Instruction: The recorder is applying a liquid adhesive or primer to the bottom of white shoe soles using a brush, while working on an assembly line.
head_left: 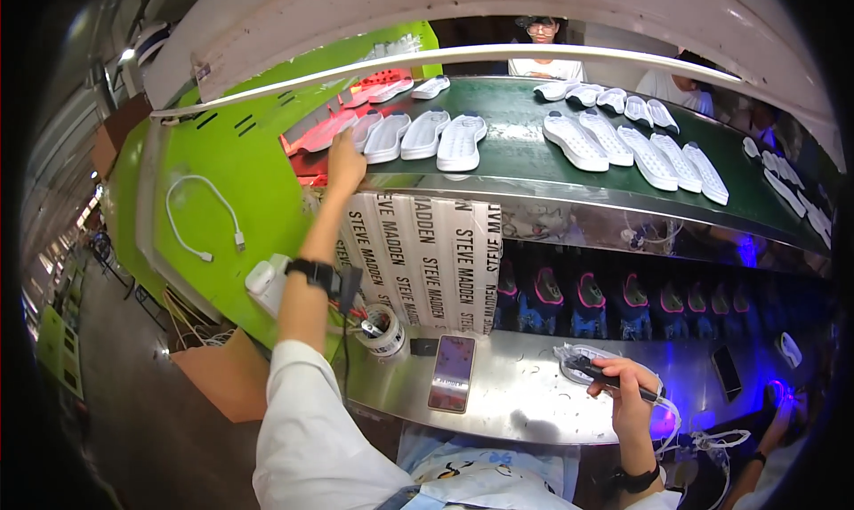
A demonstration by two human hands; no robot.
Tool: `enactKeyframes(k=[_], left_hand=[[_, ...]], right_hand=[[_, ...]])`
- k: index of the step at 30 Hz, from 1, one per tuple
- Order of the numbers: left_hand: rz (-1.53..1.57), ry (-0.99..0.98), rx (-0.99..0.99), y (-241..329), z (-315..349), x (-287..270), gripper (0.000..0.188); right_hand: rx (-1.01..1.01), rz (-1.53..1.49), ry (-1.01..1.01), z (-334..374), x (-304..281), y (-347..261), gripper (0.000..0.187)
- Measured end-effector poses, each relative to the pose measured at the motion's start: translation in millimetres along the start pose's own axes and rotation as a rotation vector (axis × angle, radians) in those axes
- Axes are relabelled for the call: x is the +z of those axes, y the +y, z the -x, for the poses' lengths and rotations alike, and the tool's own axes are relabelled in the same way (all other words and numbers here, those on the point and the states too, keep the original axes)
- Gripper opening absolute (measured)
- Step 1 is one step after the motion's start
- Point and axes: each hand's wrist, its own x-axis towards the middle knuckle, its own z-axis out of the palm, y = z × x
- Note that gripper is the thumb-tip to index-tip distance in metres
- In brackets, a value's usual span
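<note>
2 bare hands are shown at separate levels. The left hand [347,165] is extended to the left end of a green belt [513,118], its fingers bent and its fingertips set at or just beside a red-lit sole [322,134]; whether a grip has been closed cannot be told. By the right hand [630,392] a black tool [607,376] is held, the fingers curled about its shaft, with its tip over a white sole [589,352] lying on the metal bench [516,387]. Contact between tip and sole cannot be made out.

2 or 3 hazards may be noted. Because the bench sole is steadied by no second hand, it could be pushed aside or marked if the tool were lowered during the far reach. Near the left fingertips, a row of soles [425,134] is closely set — the nearest could be knocked askew by a hasty pull. Below the tool, a white cable [676,414] hangs in loops; were it snagged, the tool could be tugged off line.
</note>
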Motion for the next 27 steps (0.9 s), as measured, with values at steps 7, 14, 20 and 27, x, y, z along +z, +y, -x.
enactKeyframes(k=[7,14,20,27], left_hand=[[0.097,-0.491,-0.073,22,-33,7,0.025],[0.029,-0.565,0.061,177,-6,7,0.031],[-0.387,-0.182,-0.162,142,-23,31,0.057],[0.836,-0.359,-0.466,148,10,-30,0.051]], right_hand=[[0.096,0.059,0.213,21,-33,4,0.028],[0.2,-0.033,0.302,17,-21,13,0.017],[0.277,-0.165,0.365,13,-6,10,0.024],[0.338,-0.219,0.477,27,-29,10,0.022]])
